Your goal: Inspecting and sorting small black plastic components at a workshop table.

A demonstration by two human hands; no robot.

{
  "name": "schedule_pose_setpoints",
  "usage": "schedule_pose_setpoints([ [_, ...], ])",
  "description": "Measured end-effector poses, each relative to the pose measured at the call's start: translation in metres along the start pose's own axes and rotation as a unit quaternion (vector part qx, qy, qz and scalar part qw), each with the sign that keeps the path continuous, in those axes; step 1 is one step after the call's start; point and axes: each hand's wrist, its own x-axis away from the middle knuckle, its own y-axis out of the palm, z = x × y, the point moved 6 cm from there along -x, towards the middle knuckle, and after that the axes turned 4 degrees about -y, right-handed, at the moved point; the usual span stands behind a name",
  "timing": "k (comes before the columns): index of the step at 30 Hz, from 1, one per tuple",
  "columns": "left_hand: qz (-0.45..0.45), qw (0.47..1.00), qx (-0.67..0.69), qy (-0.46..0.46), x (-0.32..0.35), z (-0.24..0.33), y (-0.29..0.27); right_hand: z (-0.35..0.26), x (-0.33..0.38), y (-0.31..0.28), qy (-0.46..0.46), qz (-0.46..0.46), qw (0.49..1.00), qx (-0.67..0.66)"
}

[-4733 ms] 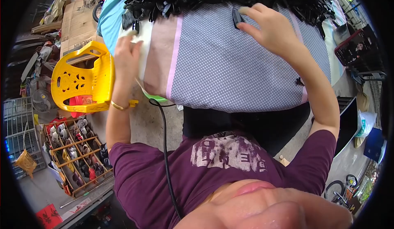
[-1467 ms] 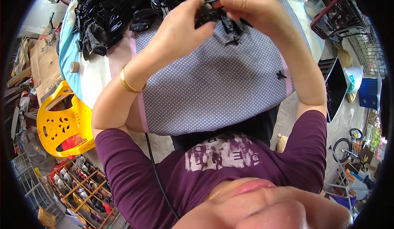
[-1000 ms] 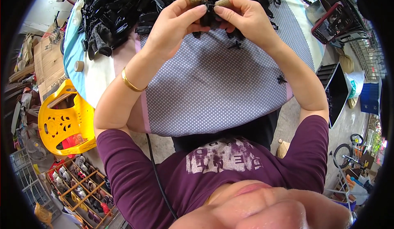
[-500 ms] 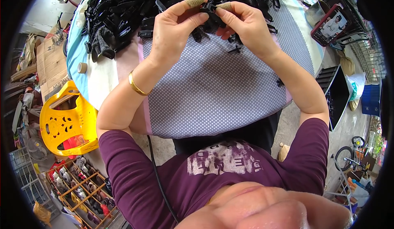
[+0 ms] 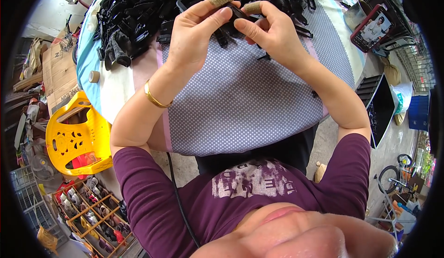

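Observation:
At the far side of the table, my left hand [image 5: 190, 38] and my right hand [image 5: 276, 33] meet over a small black strap-like piece [image 5: 237, 13]. My left thumb and forefinger pinch its left end. The right fingers are curled round its other side, and the forefinger and thumb cover part of it. Both forefingers wear tan tape wraps. Just beyond lies a big heap of black strap-like pieces [image 5: 134, 15], with a few strays near my hands. One small black bit [image 5: 264, 56] rests on the dotted cloth below my right hand.
The dotted cloth [image 5: 240, 114] covers the near part of the round table. A tape roll [image 5: 94, 76] sits at the left edge. A phone [image 5: 371, 29] stands at the right. Left of the table is a yellow plastic chair [image 5: 76, 135]. A black cable [image 5: 178, 193] runs down past my left side.
My right hand has shifted slightly left, its thumb now lower and closer to my left hand. The black piece has turned between my fingers and shows more of its length.

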Motion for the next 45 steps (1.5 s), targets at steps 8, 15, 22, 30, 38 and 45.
schedule_pose_setpoints([
  [8,-0.110,0.992,-0.012,-0.053,-0.004,-0.002,0.000,-0.024,0.002,-0.001,-0.138,-0.053,0.983,0.105],
  [15,-0.150,0.988,-0.033,0.016,0.000,0.008,0.009,-0.040,0.009,-0.005,-0.252,0.036,0.958,0.133],
  [22,-0.154,0.959,-0.232,-0.048,0.011,0.006,0.021,-0.023,-0.017,-0.045,-0.042,-0.232,0.954,0.188],
  [30,-0.192,0.708,-0.617,0.285,0.026,-0.014,0.061,0.035,-0.012,-0.080,0.111,-0.224,0.850,0.464],
  [38,-0.179,0.688,-0.665,0.227,0.012,-0.027,0.052,0.013,-0.016,-0.092,0.018,-0.135,0.818,0.560],
  [45,-0.103,0.878,-0.467,0.013,0.006,-0.011,0.037,-0.004,-0.019,-0.059,0.055,0.006,0.974,-0.222],
])
